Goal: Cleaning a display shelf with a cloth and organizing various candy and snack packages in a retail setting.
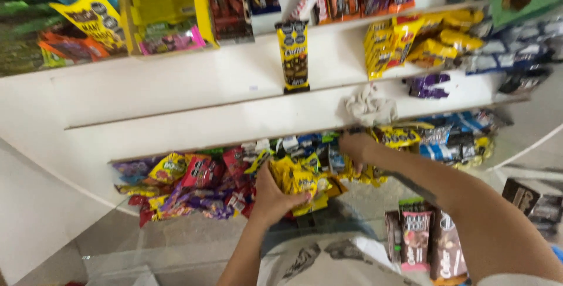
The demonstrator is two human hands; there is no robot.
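Note:
My left hand (271,197) is closed around a bunch of yellow snack packets (295,180) in front of the lowest white shelf. My right hand (355,147) reaches into that shelf among more yellow and blue packets (399,137); its fingers are partly hidden, so its grip is unclear. A heap of mixed colourful candy packets (193,187) fills the shelf to the left of my left hand.
White tiered shelves (193,123) hold snacks. One upright yellow packet (293,54) stands on the middle shelf, a crumpled white cloth (370,107) lies to its right, and yellow bags (410,42) lie beyond. Dark boxed snacks (427,239) stand below my right arm.

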